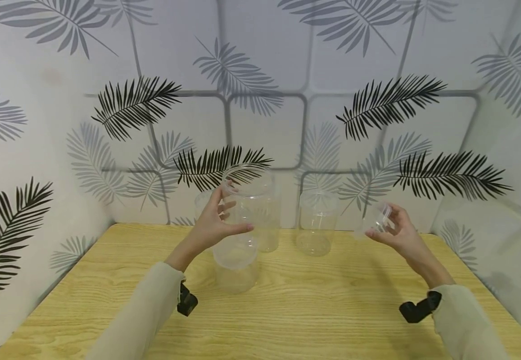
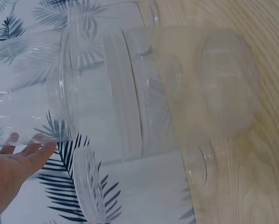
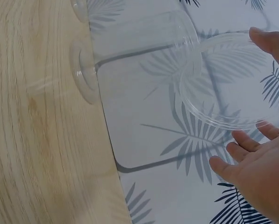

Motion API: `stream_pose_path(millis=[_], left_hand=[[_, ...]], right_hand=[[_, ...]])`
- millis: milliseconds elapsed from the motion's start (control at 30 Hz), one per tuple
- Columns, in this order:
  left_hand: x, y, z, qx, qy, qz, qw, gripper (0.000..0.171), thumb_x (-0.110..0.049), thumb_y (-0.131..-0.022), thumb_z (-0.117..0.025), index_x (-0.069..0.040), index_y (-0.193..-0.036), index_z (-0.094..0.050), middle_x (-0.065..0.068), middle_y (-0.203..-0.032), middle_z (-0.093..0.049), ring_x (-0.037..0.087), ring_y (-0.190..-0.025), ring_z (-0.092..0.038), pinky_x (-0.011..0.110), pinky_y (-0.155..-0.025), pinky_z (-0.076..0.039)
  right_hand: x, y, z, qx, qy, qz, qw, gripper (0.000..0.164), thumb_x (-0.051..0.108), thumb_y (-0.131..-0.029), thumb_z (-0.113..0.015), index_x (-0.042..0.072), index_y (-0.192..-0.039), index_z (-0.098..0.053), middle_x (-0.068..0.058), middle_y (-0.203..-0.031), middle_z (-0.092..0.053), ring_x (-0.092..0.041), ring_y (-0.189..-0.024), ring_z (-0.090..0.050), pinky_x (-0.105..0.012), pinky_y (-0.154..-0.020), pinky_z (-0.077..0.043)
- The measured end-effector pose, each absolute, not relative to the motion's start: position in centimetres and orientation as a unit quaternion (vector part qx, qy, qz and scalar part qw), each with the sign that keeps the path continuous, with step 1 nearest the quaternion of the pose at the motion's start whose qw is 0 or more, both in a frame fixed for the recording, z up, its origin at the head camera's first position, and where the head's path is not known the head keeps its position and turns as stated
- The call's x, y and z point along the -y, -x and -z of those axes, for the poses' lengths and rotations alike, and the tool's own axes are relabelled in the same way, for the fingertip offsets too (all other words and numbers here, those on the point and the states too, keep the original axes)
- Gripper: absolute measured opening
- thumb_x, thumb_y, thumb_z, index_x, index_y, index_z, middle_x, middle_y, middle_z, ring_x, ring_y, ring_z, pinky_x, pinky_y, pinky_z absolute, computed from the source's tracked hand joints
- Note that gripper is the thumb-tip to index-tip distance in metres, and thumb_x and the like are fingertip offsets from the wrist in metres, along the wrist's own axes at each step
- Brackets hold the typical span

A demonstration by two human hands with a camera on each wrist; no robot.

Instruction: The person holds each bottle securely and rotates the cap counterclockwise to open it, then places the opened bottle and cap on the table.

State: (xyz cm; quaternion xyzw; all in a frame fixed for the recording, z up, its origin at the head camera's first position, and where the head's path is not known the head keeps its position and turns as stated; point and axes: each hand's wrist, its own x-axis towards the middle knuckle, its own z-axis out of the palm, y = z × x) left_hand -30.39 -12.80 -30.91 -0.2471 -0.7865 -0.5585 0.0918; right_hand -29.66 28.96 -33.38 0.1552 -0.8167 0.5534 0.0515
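My left hand (image 1: 212, 220) holds a clear plastic jar (image 2: 27, 84) raised above the table, its thumb in front and fingers spread around the side. Just below it stands another clear jar (image 1: 235, 275) with a frosted-looking lid on top. On the right, my other hand (image 1: 402, 235) holds a clear round lid (image 1: 379, 216) in the air by its edge. In the right wrist view the lid (image 3: 237, 123) is tilted, with the thumb at one side of its rim and the fingertips at the other.
Behind the front jar stand more clear jars, one in the middle (image 1: 269, 230) and one to the right (image 1: 316, 230), near the back wall. A further jar (image 1: 201, 202) is partly hidden by my left hand. The wooden table (image 1: 332, 310) meets leaf-patterned walls.
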Motion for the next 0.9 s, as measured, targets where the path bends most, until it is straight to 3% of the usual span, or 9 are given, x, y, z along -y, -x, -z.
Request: stream_pose_path(millis=[67, 200, 233, 400, 533, 633, 767, 900], left_hand=[[13.6, 30.4, 30.8, 0.790, 0.242, 0.554, 0.099, 0.091, -0.023, -0.068, -0.081, -0.023, -0.138, -0.023, -0.001, -0.151, -0.016, 0.034, -0.132, -0.034, 0.053, -0.105, -0.031], [15.1, 30.3, 30.4, 0.794, 0.235, 0.549, 0.113, 0.077, -0.021, -0.069, -0.081, -0.015, -0.124, -0.028, -0.002, -0.152, -0.014, 0.036, -0.132, -0.034, 0.055, -0.104, -0.031], [15.5, 30.2, 30.3, 0.794, 0.233, 0.549, 0.116, 0.080, -0.021, -0.069, -0.081, -0.018, -0.128, -0.027, -0.001, -0.152, -0.014, 0.037, -0.132, -0.034, 0.055, -0.104, -0.031], [17.5, 29.5, 29.8, 0.801, 0.218, 0.545, 0.121, 0.063, -0.018, -0.071, -0.079, -0.017, -0.109, -0.029, 0.000, -0.153, -0.010, 0.037, -0.132, -0.033, 0.056, -0.104, -0.030], [19.3, 29.5, 30.0, 0.806, 0.213, 0.538, 0.125, 0.062, -0.021, -0.071, -0.079, -0.013, -0.101, -0.025, 0.000, -0.153, -0.007, 0.037, -0.132, -0.034, 0.058, -0.103, -0.030], [20.5, 29.3, 29.8, 0.812, 0.206, 0.532, 0.125, 0.065, -0.020, -0.073, -0.078, -0.011, -0.112, -0.028, 0.000, -0.152, -0.011, 0.036, -0.132, -0.034, 0.057, -0.103, -0.031], [22.1, 28.8, 29.9, 0.820, 0.194, 0.527, 0.112, 0.085, -0.019, -0.074, -0.077, -0.023, -0.138, -0.021, 0.000, -0.151, -0.015, 0.035, -0.132, -0.033, 0.056, -0.104, -0.030], [23.6, 28.3, 30.2, 0.825, 0.186, 0.522, 0.110, 0.084, -0.018, -0.074, -0.076, -0.022, -0.138, -0.021, 0.002, -0.151, -0.015, 0.036, -0.132, -0.033, 0.057, -0.103, -0.030]], right_hand=[[-29.4, 29.7, 33.6, 0.824, -0.151, -0.543, 0.049, 0.088, 0.015, -0.086, -0.064, 0.006, -0.144, 0.001, -0.026, -0.148, -0.003, -0.044, -0.137, -0.001, -0.063, -0.106, -0.011], [-30.1, 29.9, 34.1, 0.843, -0.139, -0.518, 0.045, 0.092, 0.019, -0.085, -0.065, 0.006, -0.144, 0.004, -0.028, -0.148, -0.003, -0.046, -0.136, -0.002, -0.066, -0.104, -0.009], [-30.3, 29.9, 34.2, 0.848, -0.136, -0.510, 0.045, 0.093, 0.020, -0.085, -0.065, 0.007, -0.144, 0.005, -0.029, -0.148, -0.002, -0.047, -0.136, -0.002, -0.066, -0.104, -0.009], [-31.4, 30.3, 35.0, 0.874, -0.120, -0.469, 0.037, 0.098, 0.026, -0.084, -0.066, 0.014, -0.146, 0.008, -0.029, -0.148, 0.001, -0.049, -0.134, -0.001, -0.068, -0.101, -0.010], [-32.1, 30.5, 35.5, 0.890, -0.108, -0.441, 0.034, 0.100, 0.030, -0.083, -0.068, 0.017, -0.147, 0.007, -0.029, -0.148, -0.002, -0.051, -0.133, -0.001, -0.071, -0.097, -0.013], [-32.5, 30.6, 35.7, 0.902, -0.097, -0.419, 0.034, 0.100, 0.034, -0.082, -0.068, 0.018, -0.147, 0.006, -0.030, -0.147, -0.004, -0.053, -0.132, -0.002, -0.072, -0.093, -0.018], [-33.1, 30.9, 36.3, 0.916, -0.089, -0.389, 0.028, 0.100, 0.037, -0.082, -0.067, 0.015, -0.148, 0.005, -0.032, -0.145, -0.004, -0.054, -0.130, -0.006, -0.072, -0.088, -0.023], [-33.7, 31.3, 37.0, 0.928, -0.093, -0.361, 0.027, 0.099, 0.038, -0.081, -0.067, 0.008, -0.147, 0.001, -0.036, -0.141, -0.004, -0.056, -0.126, -0.012, -0.071, -0.087, -0.026]])
